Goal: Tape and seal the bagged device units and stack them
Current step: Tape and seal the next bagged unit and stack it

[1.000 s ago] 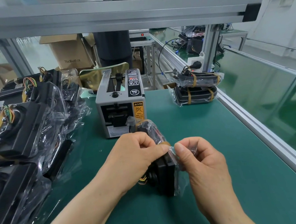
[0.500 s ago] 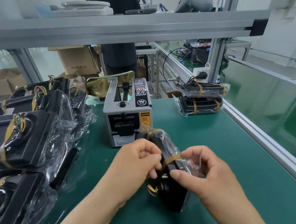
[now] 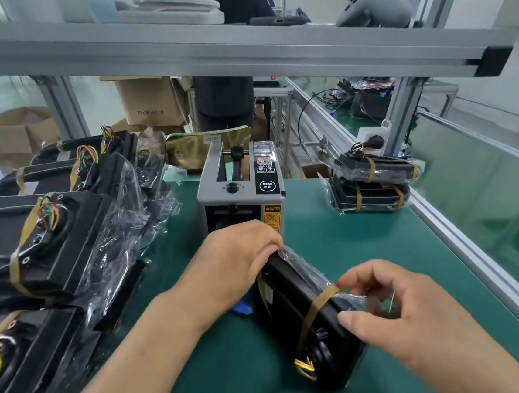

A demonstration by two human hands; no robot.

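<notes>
**Both hands clamped on a bagged unit in front of the tape dispenser**

The fingers (image 3: 362,276) of the right hand (image 3: 403,318) are curled over the loose clear film at the near end of a bagged device unit (image 3: 292,291), and its thumb (image 3: 349,317) presses against the unit's side, just beside a brown tape strip (image 3: 320,301) wrapped across the bag. The left hand (image 3: 236,262) grips the far end, fingers bent down over the top edge; their tips are hidden behind the unit.

The unit is black, tilted on its edge on the green bench mat (image 3: 336,249), with coloured wires (image 3: 304,366) showing at its near corner.

Just behind the left hand stands a grey automatic tape dispenser (image 3: 209,198). To the right of it, near the bench edge, two taped units (image 3: 374,185) lie stacked one on the other. Along the left side sits a pile of bagged units (image 3: 43,236), some banded with the same brown tape. An aluminium shelf beam (image 3: 238,52) crosses overhead, and a cardboard box (image 3: 150,99) stands beyond the bench.
</notes>
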